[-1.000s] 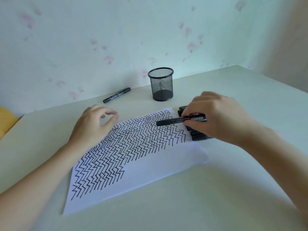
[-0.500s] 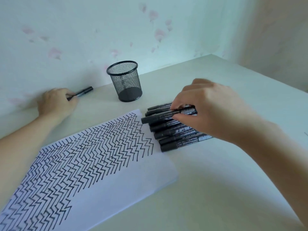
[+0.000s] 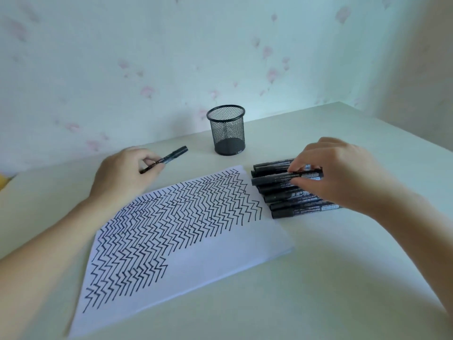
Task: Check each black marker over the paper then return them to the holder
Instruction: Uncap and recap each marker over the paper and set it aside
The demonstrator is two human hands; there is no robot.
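Observation:
A white paper [image 3: 220,256] covered in black zigzag lines lies on the table. My left hand [image 3: 122,175] holds a single black marker [image 3: 175,154] just beyond the paper's far left edge, its capped end pointing toward the holder. The black mesh holder [image 3: 226,130] stands upright near the wall and looks empty. To the right of the paper lies a row of several black markers [image 3: 289,204]. My right hand [image 3: 340,173] rests over that row, fingers pinching one marker [image 3: 269,179] that sits on top of the others.
The pale table [image 3: 318,290] meets a flowered wall behind the holder. A yellow object [image 3: 2,182] shows at the far left edge. The table's right edge runs diagonally at the upper right.
My left hand left the paper, reached to the lone marker near the wall and picked it up, bringing it toward the paper. My right hand stayed on the marker row.

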